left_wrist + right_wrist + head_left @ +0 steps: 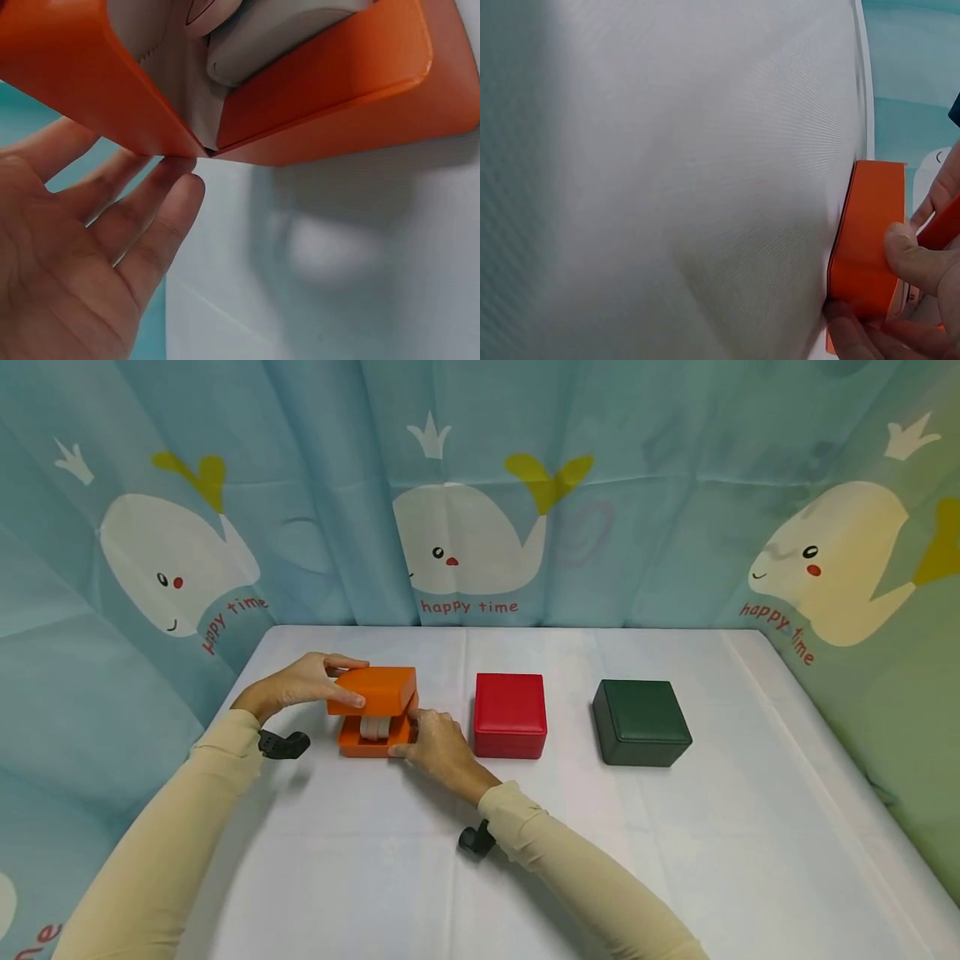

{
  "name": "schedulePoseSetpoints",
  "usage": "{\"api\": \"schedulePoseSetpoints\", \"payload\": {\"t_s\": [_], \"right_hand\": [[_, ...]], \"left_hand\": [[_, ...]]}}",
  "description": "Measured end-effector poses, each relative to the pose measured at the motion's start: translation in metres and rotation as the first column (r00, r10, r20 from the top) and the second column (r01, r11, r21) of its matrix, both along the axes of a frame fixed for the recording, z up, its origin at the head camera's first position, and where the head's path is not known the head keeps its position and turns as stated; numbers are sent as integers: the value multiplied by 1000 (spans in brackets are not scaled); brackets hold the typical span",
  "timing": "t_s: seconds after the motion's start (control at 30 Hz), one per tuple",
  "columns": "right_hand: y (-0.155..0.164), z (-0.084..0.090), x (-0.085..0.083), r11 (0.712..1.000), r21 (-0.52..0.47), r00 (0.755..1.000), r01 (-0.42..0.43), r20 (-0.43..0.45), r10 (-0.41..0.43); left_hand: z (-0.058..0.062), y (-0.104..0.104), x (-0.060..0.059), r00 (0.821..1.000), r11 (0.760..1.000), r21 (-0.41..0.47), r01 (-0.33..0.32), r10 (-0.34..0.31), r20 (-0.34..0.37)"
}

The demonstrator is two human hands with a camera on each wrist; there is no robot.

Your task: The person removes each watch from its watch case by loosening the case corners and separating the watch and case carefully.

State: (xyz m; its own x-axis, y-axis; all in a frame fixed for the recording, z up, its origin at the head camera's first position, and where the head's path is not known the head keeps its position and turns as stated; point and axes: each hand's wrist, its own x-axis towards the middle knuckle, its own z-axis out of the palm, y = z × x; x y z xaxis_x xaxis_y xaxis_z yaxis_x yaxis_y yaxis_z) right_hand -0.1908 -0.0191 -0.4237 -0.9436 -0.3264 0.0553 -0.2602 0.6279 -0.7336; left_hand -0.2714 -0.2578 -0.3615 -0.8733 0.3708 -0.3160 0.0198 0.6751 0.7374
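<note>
An orange box stands at the left of the white table [570, 860], its lid [375, 687] raised partway above its base [360, 747]. A pale grey cushion [372, 727] shows in the gap. My left hand [300, 685] grips the lid, thumb on the front edge and fingers behind. In the left wrist view the fingers [161, 217] lie against the back of the lid [82, 75], close to where it hinges on the base [352, 97]. My right hand [438, 752] pinches the base's front right corner. The right wrist view shows its thumb [919, 259] on the orange base wall [866, 240].
A shut red box [510, 714] stands just right of the orange one, almost touching my right hand. A shut dark green box [641, 722] sits farther right. A blue whale-print curtain [480, 485] hangs round the table on three sides.
</note>
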Motion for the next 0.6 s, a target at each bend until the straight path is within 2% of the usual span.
{"api": "schedulePoseSetpoints", "payload": {"t_s": [0.33, 0.6], "right_hand": [[0, 3, -1, 999, 43, 1000, -20, 3, 20], [-1, 3, 0, 998, 54, 1000, -23, -10, 23]], "left_hand": [[9, 0, -9, 997, 1000, -26, 17, -15, 82], [15, -2, -18, 982, 999, -5, 48, -47, 182]]}}
